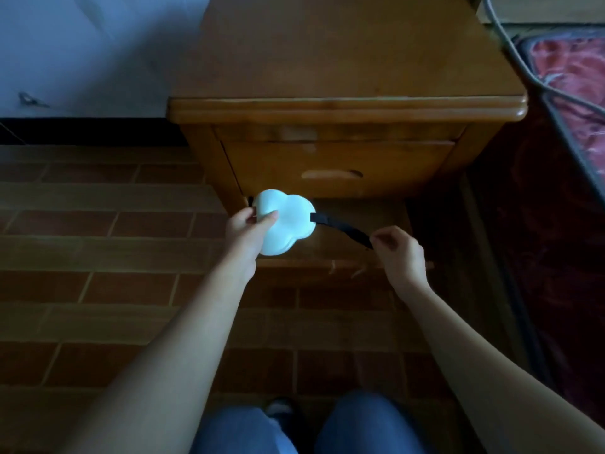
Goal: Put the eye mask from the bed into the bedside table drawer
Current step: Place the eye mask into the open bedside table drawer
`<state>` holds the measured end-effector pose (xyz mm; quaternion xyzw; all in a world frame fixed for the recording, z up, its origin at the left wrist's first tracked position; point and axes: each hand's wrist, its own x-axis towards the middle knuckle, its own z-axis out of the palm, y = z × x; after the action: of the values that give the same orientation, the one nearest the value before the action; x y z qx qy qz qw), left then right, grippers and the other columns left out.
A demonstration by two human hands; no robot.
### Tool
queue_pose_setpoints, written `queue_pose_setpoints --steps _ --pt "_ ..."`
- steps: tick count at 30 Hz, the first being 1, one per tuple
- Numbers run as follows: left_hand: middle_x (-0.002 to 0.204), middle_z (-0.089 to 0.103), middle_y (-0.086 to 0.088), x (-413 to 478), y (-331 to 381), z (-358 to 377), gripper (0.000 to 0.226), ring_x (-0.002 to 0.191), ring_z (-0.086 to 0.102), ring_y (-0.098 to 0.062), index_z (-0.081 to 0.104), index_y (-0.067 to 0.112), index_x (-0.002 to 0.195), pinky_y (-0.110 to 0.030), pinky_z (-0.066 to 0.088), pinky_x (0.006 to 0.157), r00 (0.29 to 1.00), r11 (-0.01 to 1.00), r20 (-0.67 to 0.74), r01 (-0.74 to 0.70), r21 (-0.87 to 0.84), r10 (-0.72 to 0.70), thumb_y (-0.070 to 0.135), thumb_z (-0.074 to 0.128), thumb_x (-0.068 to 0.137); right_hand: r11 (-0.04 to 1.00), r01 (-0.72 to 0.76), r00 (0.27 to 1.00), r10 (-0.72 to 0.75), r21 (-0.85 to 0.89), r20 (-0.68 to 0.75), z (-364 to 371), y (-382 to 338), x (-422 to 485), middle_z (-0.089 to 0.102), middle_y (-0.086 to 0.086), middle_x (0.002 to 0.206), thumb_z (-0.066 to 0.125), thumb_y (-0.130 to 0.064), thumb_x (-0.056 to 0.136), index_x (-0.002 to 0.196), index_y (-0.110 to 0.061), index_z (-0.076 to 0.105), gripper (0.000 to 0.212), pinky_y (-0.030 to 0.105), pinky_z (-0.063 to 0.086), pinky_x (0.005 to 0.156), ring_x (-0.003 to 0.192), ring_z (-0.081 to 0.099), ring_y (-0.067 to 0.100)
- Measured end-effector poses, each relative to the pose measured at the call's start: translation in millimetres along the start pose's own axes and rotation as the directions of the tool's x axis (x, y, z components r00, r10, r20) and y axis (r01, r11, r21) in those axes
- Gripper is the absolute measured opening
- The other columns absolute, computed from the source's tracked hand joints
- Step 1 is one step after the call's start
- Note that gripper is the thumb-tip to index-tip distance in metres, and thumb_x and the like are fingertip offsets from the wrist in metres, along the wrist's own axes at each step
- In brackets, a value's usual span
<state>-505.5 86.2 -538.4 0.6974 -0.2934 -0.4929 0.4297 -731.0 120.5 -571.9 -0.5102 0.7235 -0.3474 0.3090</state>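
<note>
A white padded eye mask (289, 224) with a black strap (347, 228) hangs in the air in front of the wooden bedside table (343, 60). My left hand (247, 229) pinches the mask's left edge. My right hand (397, 252) pinches the end of the strap, stretched out to the right. The drawer (334, 168) with its recessed handle (332, 174) is closed, just above and behind the mask. A lower compartment lies dark behind the mask.
The bed with a red patterned cover (573, 80) is at the right, with a grey cable (510, 44) across its edge. A brick-patterned floor (98, 257) spreads to the left. A pale wall (82, 54) stands behind. My knees in jeans (360, 427) are at the bottom.
</note>
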Motion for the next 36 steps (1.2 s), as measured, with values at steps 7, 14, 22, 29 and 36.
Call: queue_pose_setpoints --steps 7,14,22,29,36 --pt "0.109 0.05 0.001 5 -11 15 0.052 0.1 0.05 -0.02 0.048 0.013 0.128 -0.034 0.044 0.08 1.0 0.999 -0.013 0.0 0.04 0.001 0.024 0.066 0.081 0.967 0.125 0.987 -0.1 -0.221 0.122 12 39 -12 0.062 0.009 0.122 0.05 -0.027 0.09 0.12 -0.015 0.055 0.033 0.031 0.044 0.091 0.113 0.055 0.021" --pt "0.113 0.057 -0.003 21 -19 29 0.044 0.096 0.052 -0.02 0.056 0.011 0.117 -0.028 0.047 0.068 1.0 0.987 -0.021 0.001 0.161 0.002 0.026 0.069 0.078 0.908 0.229 0.957 -0.146 -0.35 0.25 18 54 -9 0.042 -0.001 0.145 0.03 -0.044 0.094 0.137 -0.027 0.034 0.046 0.037 0.014 0.114 0.138 0.026 0.019" --pt "0.122 0.055 -0.011 46 -33 51 0.051 0.101 0.05 -0.024 0.05 0.008 0.122 -0.036 0.044 0.082 0.993 0.956 0.06 0.078 0.284 -0.099 0.022 0.07 0.077 0.863 0.248 0.964 -0.175 -0.44 0.201 27 56 -7 0.043 0.002 0.144 0.027 -0.046 0.094 0.137 -0.021 0.034 0.051 0.032 0.009 0.114 0.138 0.026 0.018" --pt "0.143 0.041 -0.017 67 -42 64 0.065 0.13 0.039 -0.033 0.036 0.005 0.134 -0.046 0.036 0.106 0.967 0.93 0.123 0.171 0.326 -0.221 0.017 0.069 0.079 0.843 0.271 0.957 -0.184 -0.464 0.224 26 54 -7 0.043 0.0 0.144 0.025 -0.045 0.094 0.136 -0.023 0.037 0.048 0.033 0.008 0.115 0.139 0.023 0.018" --pt "0.141 0.044 -0.015 73 -50 70 0.053 0.127 0.042 -0.031 0.04 0.007 0.133 -0.039 0.037 0.098 0.977 0.933 0.087 0.156 0.324 -0.194 0.02 0.06 0.086 0.825 0.263 0.958 -0.161 -0.5 0.238 27 53 -8 0.043 0.0 0.144 0.023 -0.045 0.094 0.136 -0.024 0.036 0.048 0.035 0.008 0.115 0.139 0.022 0.018"
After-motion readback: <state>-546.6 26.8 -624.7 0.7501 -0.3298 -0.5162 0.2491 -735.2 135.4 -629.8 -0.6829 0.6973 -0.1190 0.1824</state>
